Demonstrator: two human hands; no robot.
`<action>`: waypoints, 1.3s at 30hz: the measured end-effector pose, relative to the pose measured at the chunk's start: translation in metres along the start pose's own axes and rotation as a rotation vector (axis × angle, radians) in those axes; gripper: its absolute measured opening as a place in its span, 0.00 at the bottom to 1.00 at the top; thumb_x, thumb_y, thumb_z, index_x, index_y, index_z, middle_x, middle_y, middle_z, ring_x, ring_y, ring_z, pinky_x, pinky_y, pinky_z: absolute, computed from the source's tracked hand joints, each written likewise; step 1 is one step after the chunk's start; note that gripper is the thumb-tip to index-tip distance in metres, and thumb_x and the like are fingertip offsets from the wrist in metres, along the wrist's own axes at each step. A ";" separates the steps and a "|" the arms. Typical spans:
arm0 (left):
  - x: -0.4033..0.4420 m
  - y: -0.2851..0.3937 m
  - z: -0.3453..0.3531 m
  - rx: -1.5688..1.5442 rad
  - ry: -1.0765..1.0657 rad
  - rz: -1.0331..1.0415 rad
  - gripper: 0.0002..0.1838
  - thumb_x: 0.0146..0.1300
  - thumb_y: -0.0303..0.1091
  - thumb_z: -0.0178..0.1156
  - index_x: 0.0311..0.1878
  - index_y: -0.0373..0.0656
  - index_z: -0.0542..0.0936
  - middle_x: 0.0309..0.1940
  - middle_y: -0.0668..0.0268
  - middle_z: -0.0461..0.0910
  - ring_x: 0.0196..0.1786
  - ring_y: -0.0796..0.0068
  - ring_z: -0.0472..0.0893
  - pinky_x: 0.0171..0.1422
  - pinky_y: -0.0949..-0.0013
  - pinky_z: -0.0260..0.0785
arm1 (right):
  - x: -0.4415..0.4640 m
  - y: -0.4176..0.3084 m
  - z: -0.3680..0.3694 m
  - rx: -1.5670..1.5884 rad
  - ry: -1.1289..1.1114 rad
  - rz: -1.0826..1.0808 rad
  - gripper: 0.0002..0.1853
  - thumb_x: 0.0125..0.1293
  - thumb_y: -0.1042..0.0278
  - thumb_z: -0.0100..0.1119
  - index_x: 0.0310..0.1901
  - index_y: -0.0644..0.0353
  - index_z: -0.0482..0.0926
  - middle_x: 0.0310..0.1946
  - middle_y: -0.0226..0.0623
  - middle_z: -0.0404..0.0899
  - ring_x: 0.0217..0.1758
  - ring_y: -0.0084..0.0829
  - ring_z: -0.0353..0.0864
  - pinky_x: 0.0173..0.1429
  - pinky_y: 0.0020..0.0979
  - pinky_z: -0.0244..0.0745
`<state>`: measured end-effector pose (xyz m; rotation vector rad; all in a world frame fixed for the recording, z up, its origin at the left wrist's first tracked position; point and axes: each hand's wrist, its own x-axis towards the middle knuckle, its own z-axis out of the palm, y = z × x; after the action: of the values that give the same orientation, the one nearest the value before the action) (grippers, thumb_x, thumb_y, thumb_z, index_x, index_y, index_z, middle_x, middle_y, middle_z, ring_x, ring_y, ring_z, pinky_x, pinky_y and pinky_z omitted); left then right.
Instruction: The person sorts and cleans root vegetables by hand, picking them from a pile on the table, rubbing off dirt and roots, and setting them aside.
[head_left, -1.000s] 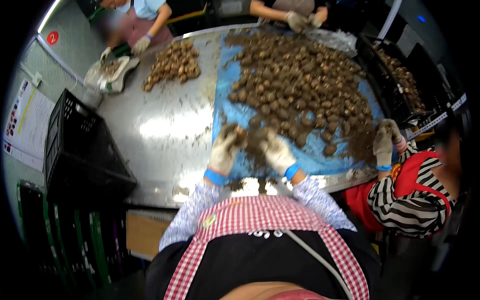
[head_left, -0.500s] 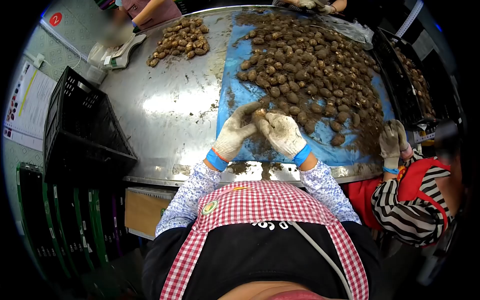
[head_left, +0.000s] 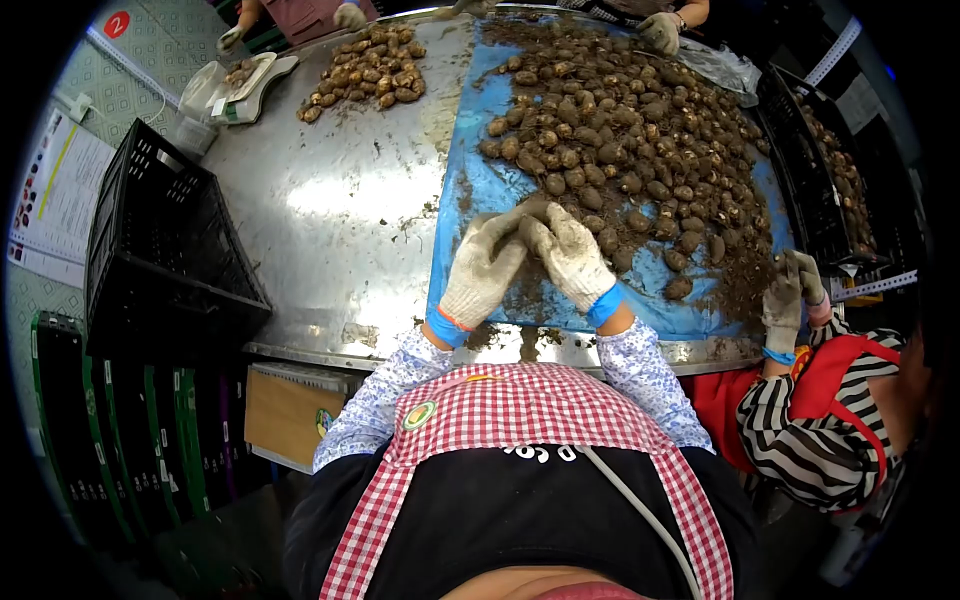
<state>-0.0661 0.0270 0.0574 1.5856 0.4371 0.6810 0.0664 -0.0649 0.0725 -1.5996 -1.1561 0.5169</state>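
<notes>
My left hand [head_left: 487, 262], in a soiled white knit glove with a blue band at the wrist, is closed, its fingertips meeting those of the other hand. My right hand [head_left: 572, 255], gloved alike, curls its fingers down against them. Whatever lies between the fingertips is hidden by the gloves. Both hands are above the near left part of a blue plastic sheet [head_left: 457, 215]. Just beyond them spreads a large heap of soil-covered taro [head_left: 610, 130], small brown tubers with rootlets and loose dirt among them.
A smaller pile of cleaner taro [head_left: 370, 65] lies on the metal table [head_left: 330, 245], near a scale [head_left: 245, 95]. A black crate [head_left: 165, 260] stands left; another crate [head_left: 800, 170] holds tubers at right. A co-worker's gloved hands [head_left: 785, 295] are at right; others' hands show at the far edge.
My fingertips have come together, and the tuber seen between them before is now out of sight. Across the table, co-workers' hands have moved apart. The container on the scale shows more clearly.
</notes>
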 end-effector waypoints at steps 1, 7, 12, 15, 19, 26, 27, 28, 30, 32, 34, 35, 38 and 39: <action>-0.001 0.010 0.001 0.082 0.022 0.029 0.19 0.66 0.29 0.57 0.58 0.31 0.74 0.54 0.58 0.73 0.53 0.69 0.78 0.57 0.68 0.74 | -0.002 -0.003 0.001 -0.018 0.034 -0.056 0.13 0.72 0.63 0.50 0.48 0.64 0.76 0.41 0.46 0.81 0.42 0.40 0.82 0.45 0.36 0.76; 0.014 0.025 -0.002 -0.151 0.183 -0.187 0.14 0.68 0.29 0.56 0.52 0.31 0.77 0.47 0.57 0.79 0.46 0.74 0.80 0.47 0.72 0.77 | -0.011 -0.013 0.011 0.031 0.100 -0.164 0.17 0.70 0.71 0.52 0.58 0.66 0.70 0.43 0.45 0.80 0.47 0.32 0.81 0.50 0.31 0.77; 0.028 -0.013 -0.009 -0.479 0.138 -0.136 0.20 0.70 0.35 0.56 0.60 0.32 0.71 0.39 0.61 0.77 0.34 0.75 0.78 0.38 0.72 0.76 | -0.014 0.002 0.021 0.406 0.119 -0.274 0.21 0.66 0.76 0.58 0.60 0.66 0.69 0.55 0.43 0.76 0.57 0.34 0.78 0.59 0.32 0.75; 0.023 0.011 -0.013 -0.619 -0.132 -0.244 0.25 0.69 0.40 0.58 0.62 0.34 0.68 0.40 0.61 0.79 0.34 0.74 0.81 0.36 0.73 0.78 | -0.011 0.008 0.005 0.124 0.221 -0.256 0.20 0.63 0.77 0.60 0.57 0.65 0.72 0.54 0.44 0.77 0.56 0.37 0.79 0.58 0.34 0.75; 0.013 0.012 -0.002 -0.411 -0.040 -0.250 0.20 0.71 0.37 0.56 0.60 0.34 0.69 0.46 0.61 0.77 0.43 0.73 0.80 0.47 0.71 0.76 | -0.007 0.006 0.010 -0.058 0.269 -0.352 0.13 0.62 0.77 0.58 0.49 0.65 0.76 0.47 0.47 0.79 0.47 0.45 0.81 0.52 0.36 0.77; 0.009 0.015 0.000 0.098 -0.101 0.011 0.18 0.69 0.33 0.57 0.58 0.34 0.71 0.48 0.58 0.79 0.47 0.72 0.80 0.53 0.72 0.74 | 0.002 0.033 0.008 -0.855 0.362 -0.506 0.08 0.68 0.72 0.51 0.46 0.64 0.74 0.42 0.47 0.78 0.41 0.37 0.81 0.39 0.31 0.80; 0.003 0.014 0.004 0.024 -0.112 0.018 0.18 0.69 0.33 0.57 0.57 0.34 0.71 0.48 0.57 0.79 0.47 0.72 0.80 0.52 0.72 0.74 | 0.002 0.033 0.008 -0.167 0.236 -0.130 0.10 0.71 0.67 0.49 0.46 0.64 0.74 0.43 0.45 0.79 0.39 0.33 0.81 0.37 0.29 0.79; 0.001 0.014 0.007 -0.050 -0.123 0.026 0.18 0.69 0.32 0.57 0.57 0.34 0.71 0.48 0.57 0.80 0.47 0.72 0.80 0.52 0.72 0.74 | 0.001 0.032 0.008 0.517 0.089 0.246 0.13 0.74 0.62 0.47 0.47 0.63 0.74 0.44 0.43 0.79 0.37 0.30 0.82 0.35 0.27 0.79; 0.003 0.018 0.003 -0.113 -0.095 -0.055 0.16 0.70 0.31 0.54 0.57 0.34 0.71 0.47 0.56 0.80 0.48 0.70 0.81 0.51 0.69 0.77 | -0.004 0.031 0.005 0.178 0.041 0.192 0.14 0.72 0.65 0.48 0.51 0.66 0.73 0.46 0.46 0.79 0.43 0.30 0.81 0.42 0.28 0.80; 0.009 0.018 -0.003 -0.348 -0.080 -0.146 0.15 0.71 0.29 0.51 0.57 0.35 0.70 0.46 0.57 0.80 0.48 0.69 0.81 0.50 0.67 0.78 | -0.010 0.025 0.000 0.177 -0.018 0.257 0.16 0.71 0.66 0.49 0.54 0.67 0.73 0.46 0.46 0.79 0.46 0.30 0.80 0.45 0.28 0.79; 0.011 0.010 -0.001 -0.360 0.014 -0.158 0.14 0.71 0.30 0.51 0.56 0.35 0.69 0.44 0.57 0.80 0.45 0.70 0.82 0.46 0.67 0.79 | -0.008 0.008 -0.012 0.216 -0.157 0.298 0.18 0.70 0.63 0.51 0.55 0.65 0.73 0.46 0.46 0.79 0.47 0.30 0.81 0.46 0.29 0.78; 0.011 0.013 -0.001 -0.323 0.019 -0.183 0.13 0.71 0.30 0.51 0.55 0.35 0.70 0.43 0.57 0.80 0.43 0.70 0.82 0.44 0.68 0.79 | -0.003 0.001 -0.020 0.084 -0.257 0.237 0.19 0.70 0.62 0.52 0.56 0.65 0.73 0.46 0.46 0.79 0.46 0.31 0.81 0.46 0.30 0.78; 0.016 -0.009 0.001 0.075 0.080 -0.052 0.10 0.72 0.31 0.48 0.50 0.35 0.73 0.38 0.58 0.80 0.30 0.73 0.80 0.30 0.71 0.77 | -0.019 -0.011 0.006 0.097 0.014 0.093 0.17 0.73 0.62 0.49 0.57 0.64 0.74 0.44 0.43 0.82 0.41 0.31 0.83 0.46 0.33 0.77; 0.019 -0.006 0.001 0.170 0.080 -0.031 0.10 0.72 0.31 0.48 0.49 0.35 0.73 0.36 0.59 0.80 0.28 0.74 0.79 0.28 0.71 0.75 | -0.020 -0.003 0.005 0.082 0.066 0.000 0.18 0.68 0.64 0.56 0.54 0.65 0.75 0.46 0.44 0.82 0.45 0.38 0.83 0.49 0.35 0.77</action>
<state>-0.0507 0.0396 0.0544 1.7113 0.5903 0.7009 0.0520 -0.0796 0.0693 -1.5353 -1.0726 0.5011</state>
